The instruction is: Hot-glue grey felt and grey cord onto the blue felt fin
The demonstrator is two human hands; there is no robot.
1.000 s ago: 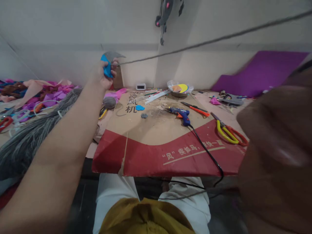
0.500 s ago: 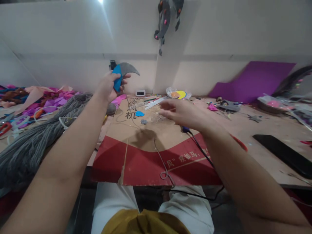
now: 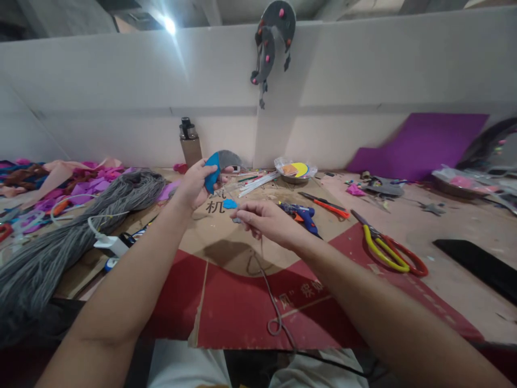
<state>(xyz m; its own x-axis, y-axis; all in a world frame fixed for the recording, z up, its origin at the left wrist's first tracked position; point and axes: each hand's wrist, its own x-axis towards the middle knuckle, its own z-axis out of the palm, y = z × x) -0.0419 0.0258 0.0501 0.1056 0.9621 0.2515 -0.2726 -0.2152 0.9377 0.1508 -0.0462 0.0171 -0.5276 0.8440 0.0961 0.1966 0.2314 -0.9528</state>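
Observation:
My left hand (image 3: 197, 186) is closed around a crescent of grey felt (image 3: 229, 158) with a blue felt piece (image 3: 211, 172) over one end. The crescent's tip points right, above the cardboard. Lower and to the right, my right hand (image 3: 264, 222) has its fingers pinched together. A thin grey cord (image 3: 271, 288) runs up to those fingers from the cardboard, where it curls in a small loop; the exact grip is hidden. Just beyond the fingertips lie a blue cloud-shaped piece (image 3: 230, 203) and a partly covered small grey piece (image 3: 236, 220).
Red-and-brown cardboard (image 3: 234, 318) covers the table's middle. Right of my hand lie a blue glue gun (image 3: 307, 220), orange-handled scissors (image 3: 329, 206), large shears (image 3: 383, 250) and a black phone (image 3: 479, 269). Grey yarn (image 3: 92, 226) and a white plug (image 3: 111, 245) are left. A bottle (image 3: 189, 143) stands behind.
My left hand has lowered with the felt crescent and moved slightly right. My right hand has come down and left, its fingers now pinched by the cord. The view has tilted up.

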